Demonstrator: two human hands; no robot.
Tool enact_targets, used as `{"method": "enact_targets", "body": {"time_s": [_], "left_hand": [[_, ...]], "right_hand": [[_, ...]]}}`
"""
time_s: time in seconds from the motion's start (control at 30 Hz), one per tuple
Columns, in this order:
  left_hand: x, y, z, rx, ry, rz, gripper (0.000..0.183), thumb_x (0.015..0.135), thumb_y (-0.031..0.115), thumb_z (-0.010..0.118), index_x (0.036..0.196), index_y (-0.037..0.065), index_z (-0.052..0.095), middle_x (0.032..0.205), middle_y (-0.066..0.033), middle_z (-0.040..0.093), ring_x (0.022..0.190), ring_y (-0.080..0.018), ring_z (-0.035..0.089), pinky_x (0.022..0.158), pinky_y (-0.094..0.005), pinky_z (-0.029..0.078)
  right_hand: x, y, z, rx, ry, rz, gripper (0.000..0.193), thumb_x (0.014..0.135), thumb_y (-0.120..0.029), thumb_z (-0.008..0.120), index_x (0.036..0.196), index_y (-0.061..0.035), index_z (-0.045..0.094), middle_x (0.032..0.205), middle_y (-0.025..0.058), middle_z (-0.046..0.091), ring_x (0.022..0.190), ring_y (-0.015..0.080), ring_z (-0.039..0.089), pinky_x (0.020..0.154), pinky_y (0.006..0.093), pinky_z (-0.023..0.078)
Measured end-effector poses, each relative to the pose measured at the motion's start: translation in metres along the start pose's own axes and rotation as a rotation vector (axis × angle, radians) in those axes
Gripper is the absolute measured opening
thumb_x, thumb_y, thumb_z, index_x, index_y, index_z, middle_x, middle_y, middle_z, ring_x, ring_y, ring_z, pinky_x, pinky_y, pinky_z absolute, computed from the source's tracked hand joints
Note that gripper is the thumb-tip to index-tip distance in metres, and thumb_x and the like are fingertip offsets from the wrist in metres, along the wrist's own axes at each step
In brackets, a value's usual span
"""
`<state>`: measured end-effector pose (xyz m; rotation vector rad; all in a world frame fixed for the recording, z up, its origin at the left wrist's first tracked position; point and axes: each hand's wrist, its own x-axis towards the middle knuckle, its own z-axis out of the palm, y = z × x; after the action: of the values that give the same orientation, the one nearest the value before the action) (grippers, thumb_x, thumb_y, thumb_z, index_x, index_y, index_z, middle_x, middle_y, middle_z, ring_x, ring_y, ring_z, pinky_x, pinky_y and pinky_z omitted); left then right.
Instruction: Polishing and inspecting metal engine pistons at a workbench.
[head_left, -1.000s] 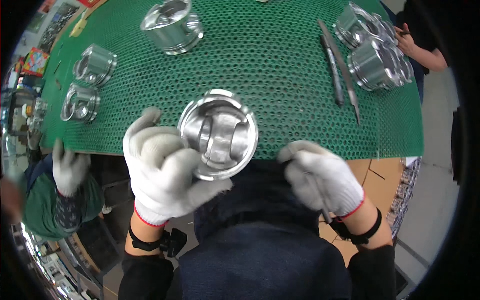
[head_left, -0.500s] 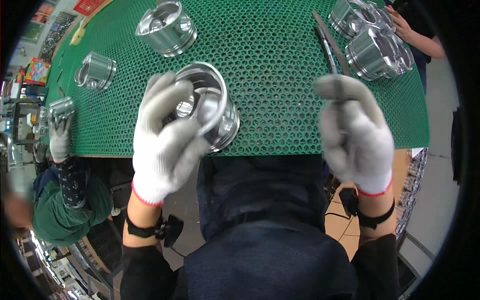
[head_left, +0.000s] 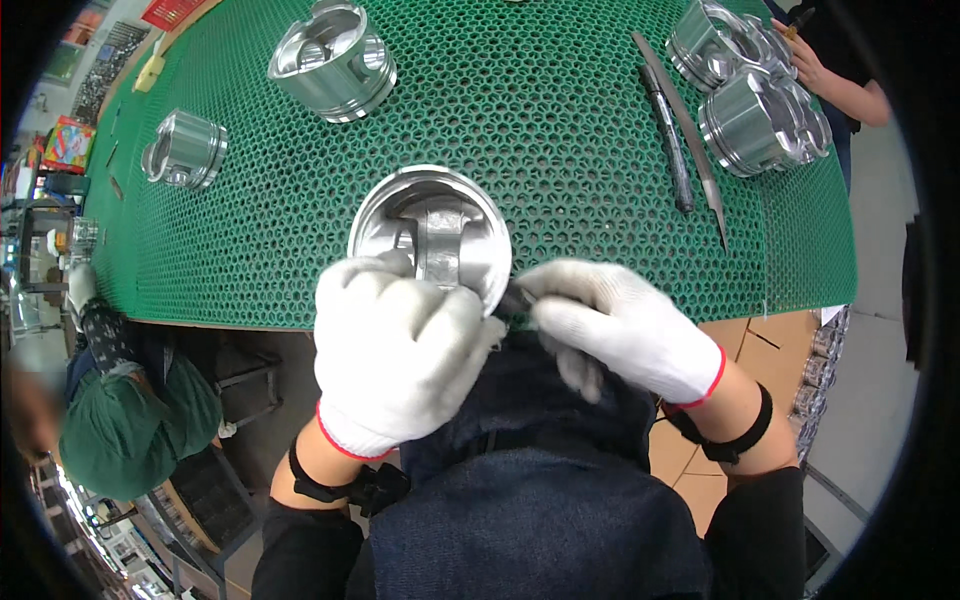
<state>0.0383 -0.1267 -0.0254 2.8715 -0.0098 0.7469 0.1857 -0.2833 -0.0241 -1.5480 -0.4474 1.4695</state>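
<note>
A silver metal piston (head_left: pixel 437 245) is tilted at the near edge of the green mat, its hollow end turned up toward me. My left hand (head_left: pixel 390 345), in a white knit glove, is wrapped round its near side. My right hand (head_left: pixel 630 325), gloved the same way, pinches a small dark tool (head_left: pixel 517 297) against the right side of the piston's rim. The fingers and blur hide most of that tool, so its exact kind cannot be told. Right of centre on the mat lie a flat metal file (head_left: pixel 685 125) and a black pen-like tool (head_left: pixel 668 140).
More pistons stand on the green mat (head_left: pixel 560 120): one at far left (head_left: pixel 187 148), one at upper left (head_left: pixel 335 70), a group at upper right (head_left: pixel 755 120). A co-worker's hand (head_left: pixel 810 68) is behind that group. Another person in green (head_left: pixel 140 430) sits at left.
The piston has turned so its hollow end faces up, with my left hand now on its near side. My right hand has come from beside the file to the piston's rim.
</note>
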Motion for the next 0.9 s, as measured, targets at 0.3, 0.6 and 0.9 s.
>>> {"method": "enact_targets", "body": {"time_s": [0.3,0.6,0.9], "left_hand": [[-0.022,-0.042,-0.01,-0.625,0.247,-0.124,0.024,0.072,-0.002,0.06,0.095,-0.001,0.066,0.095,-0.0127,0.067,0.089,-0.0318,0.065,0.091,-0.0464,0.051],[0.03,-0.099,0.024,-0.44,-0.169,-0.012,0.048,0.08,0.032,0.074,0.121,0.007,0.065,0.138,-0.0193,0.051,0.121,-0.0373,0.055,0.105,-0.0461,0.043],[0.052,0.006,0.008,-0.018,-0.133,0.085,0.047,0.062,0.007,0.074,0.108,0.009,0.064,0.111,-0.0079,0.066,0.108,-0.0312,0.063,0.096,-0.0457,0.049]], "right_hand": [[-0.008,0.008,0.0,0.685,0.153,0.068,0.03,0.101,-0.027,0.045,0.121,-0.006,0.053,0.067,0.0017,0.055,0.044,0.0104,0.05,0.034,0.0214,0.036],[-0.045,0.049,-0.014,0.102,0.16,-0.089,0.048,0.084,-0.042,0.056,0.089,0.0042,0.068,0.072,0.0116,0.067,0.048,0.0091,0.051,0.044,0.0218,0.039],[-0.022,0.019,-0.011,-0.513,0.495,-0.656,0.012,0.084,-0.012,0.064,0.086,-0.0013,0.068,0.076,0.0143,0.066,0.068,0.0303,0.066,0.064,0.0345,0.052]]}}
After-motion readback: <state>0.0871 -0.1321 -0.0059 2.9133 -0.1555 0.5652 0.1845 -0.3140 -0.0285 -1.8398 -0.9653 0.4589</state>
